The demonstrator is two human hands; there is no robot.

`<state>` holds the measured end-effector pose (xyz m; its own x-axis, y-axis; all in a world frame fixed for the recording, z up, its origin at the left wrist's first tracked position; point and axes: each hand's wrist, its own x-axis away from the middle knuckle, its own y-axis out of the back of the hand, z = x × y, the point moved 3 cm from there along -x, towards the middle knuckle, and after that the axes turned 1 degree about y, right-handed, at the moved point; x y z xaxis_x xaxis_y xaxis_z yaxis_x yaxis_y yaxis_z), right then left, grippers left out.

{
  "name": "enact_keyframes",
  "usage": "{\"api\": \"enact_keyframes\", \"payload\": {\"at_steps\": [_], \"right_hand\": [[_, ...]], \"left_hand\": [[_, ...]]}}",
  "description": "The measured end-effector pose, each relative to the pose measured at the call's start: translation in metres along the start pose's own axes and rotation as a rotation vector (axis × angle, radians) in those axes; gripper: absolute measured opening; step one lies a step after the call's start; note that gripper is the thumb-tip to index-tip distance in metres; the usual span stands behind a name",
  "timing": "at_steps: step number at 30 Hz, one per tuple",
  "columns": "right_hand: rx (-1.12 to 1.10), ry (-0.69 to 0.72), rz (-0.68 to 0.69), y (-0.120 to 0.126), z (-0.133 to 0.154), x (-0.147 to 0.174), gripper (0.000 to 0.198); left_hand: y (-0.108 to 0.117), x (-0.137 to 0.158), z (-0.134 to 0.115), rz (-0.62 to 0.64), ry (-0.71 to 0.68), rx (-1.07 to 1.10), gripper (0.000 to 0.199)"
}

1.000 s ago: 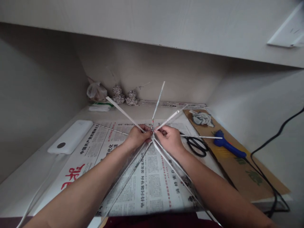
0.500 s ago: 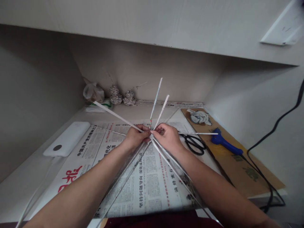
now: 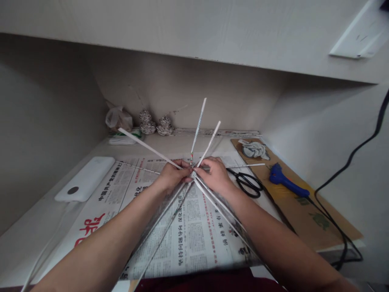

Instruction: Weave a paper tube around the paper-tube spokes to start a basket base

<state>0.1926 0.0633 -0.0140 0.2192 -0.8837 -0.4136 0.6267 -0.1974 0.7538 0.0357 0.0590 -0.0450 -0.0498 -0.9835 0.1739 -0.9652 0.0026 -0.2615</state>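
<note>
White power bank (image 3: 88,178); blue glue gun (image 3: 287,184) on cardboard (image 3: 337,231)

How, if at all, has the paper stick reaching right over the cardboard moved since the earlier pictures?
Yes: against the blue glue gun, the paper stick has shifted left in view; its tip overlapped it before, and now stops short.

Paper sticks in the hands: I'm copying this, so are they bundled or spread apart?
Spread apart: the paper sticks fan out in several directions from between the left hand and right hand.
</note>
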Motion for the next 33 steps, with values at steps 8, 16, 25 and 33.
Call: {"api": "enact_keyframes", "payload": {"at_steps": [8, 16, 25, 33], "right_hand": [[-0.002, -0.034, 0.082, 0.000, 0.000, -0.001, 0.019], [0.230, -0.006, 0.184, -0.008, 0.006, -0.002, 0.031], [-0.207, 0.030, 0.260, 0.048, 0.056, 0.026, 0.049], [-1.020, -0.602, 0.241, -0.027, 0.020, 0.034, 0.043]], "left_hand": [[0.000, 0.002, -0.006, 0.000, 0.019, -0.044, 0.026], [-0.001, 0.003, -0.006, 0.047, 0.047, -0.008, 0.023], [0.007, -0.003, -0.020, -0.181, 0.000, 0.232, 0.019], [-0.007, 0.006, -0.018, -0.058, 0.114, 0.380, 0.014]]}}
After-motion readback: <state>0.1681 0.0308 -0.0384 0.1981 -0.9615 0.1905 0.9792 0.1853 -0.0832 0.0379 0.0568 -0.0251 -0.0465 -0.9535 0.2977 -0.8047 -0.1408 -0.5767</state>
